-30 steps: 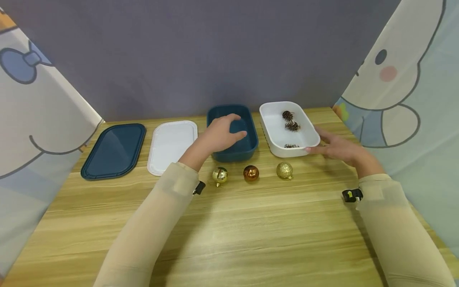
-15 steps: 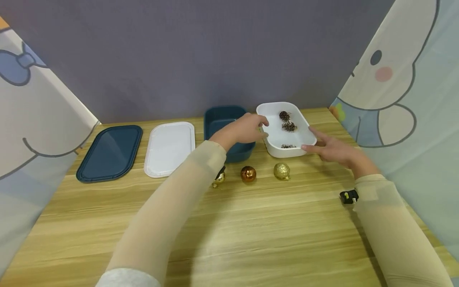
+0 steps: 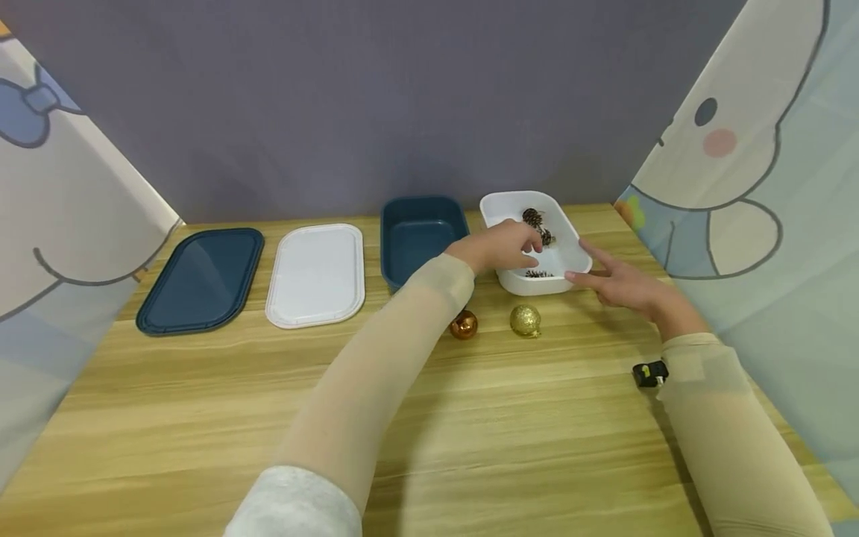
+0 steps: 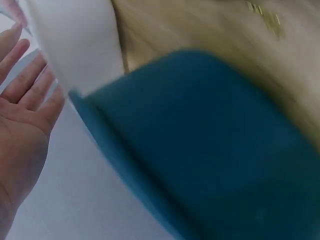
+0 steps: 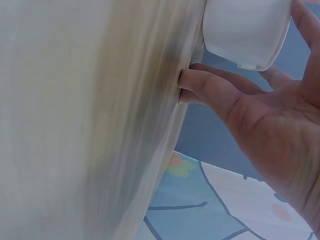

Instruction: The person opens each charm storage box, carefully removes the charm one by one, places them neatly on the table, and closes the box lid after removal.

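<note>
My left hand point(image 3: 503, 245) reaches over the white plastic box point(image 3: 537, 286), palm down with fingers loosely bent and nothing held. One pine cone point(image 3: 532, 218) lies at the back of the box; a second pine cone point(image 3: 546, 237) is partly hidden behind the left fingers, and a third point(image 3: 538, 274) shows at the front wall. My right hand point(image 3: 624, 285) touches the box's front right corner, thumb at the front rim and a finger along the right side. In the right wrist view its other fingers point(image 5: 205, 86) reach down to the tabletop.
A dark blue box point(image 3: 423, 231) stands left of the white one. Farther left lie a white lid point(image 3: 315, 276) and a dark blue lid point(image 3: 201, 280). A copper bauble point(image 3: 464, 325) and a glittery gold bauble point(image 3: 526, 321) sit in front. A grey wall point(image 3: 335, 112) closes the back.
My left hand has moved right, from over the blue box to over the white box. Its arm now hides the shiny gold bauble. The right hand stays at the white box's corner.
</note>
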Demonstrator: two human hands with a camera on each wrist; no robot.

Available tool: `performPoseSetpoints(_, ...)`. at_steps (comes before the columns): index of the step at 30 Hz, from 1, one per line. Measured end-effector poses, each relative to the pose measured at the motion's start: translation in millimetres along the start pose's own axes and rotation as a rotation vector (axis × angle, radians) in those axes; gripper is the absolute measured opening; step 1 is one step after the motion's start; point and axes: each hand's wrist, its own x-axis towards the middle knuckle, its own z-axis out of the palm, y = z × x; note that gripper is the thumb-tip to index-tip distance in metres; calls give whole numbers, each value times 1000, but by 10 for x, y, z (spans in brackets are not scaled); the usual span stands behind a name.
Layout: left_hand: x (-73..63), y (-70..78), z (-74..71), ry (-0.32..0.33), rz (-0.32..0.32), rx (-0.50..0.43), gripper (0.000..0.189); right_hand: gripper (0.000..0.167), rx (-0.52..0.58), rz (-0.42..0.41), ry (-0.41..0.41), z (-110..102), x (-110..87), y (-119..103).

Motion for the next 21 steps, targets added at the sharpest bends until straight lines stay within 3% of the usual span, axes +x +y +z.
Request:
performPoseSetpoints(9,119,15,111,-19,-90,54,44,103,-46,27,13,-5,-15,-18)
performPoseSetpoints(16,147,27,145,-51,-61,119,35,101,-82,22,26,-14,-20,-38)
performPoseSetpoints(21,149,61,155,-59,-93,133,33,103,-94,9,26,-6,-45,-43)
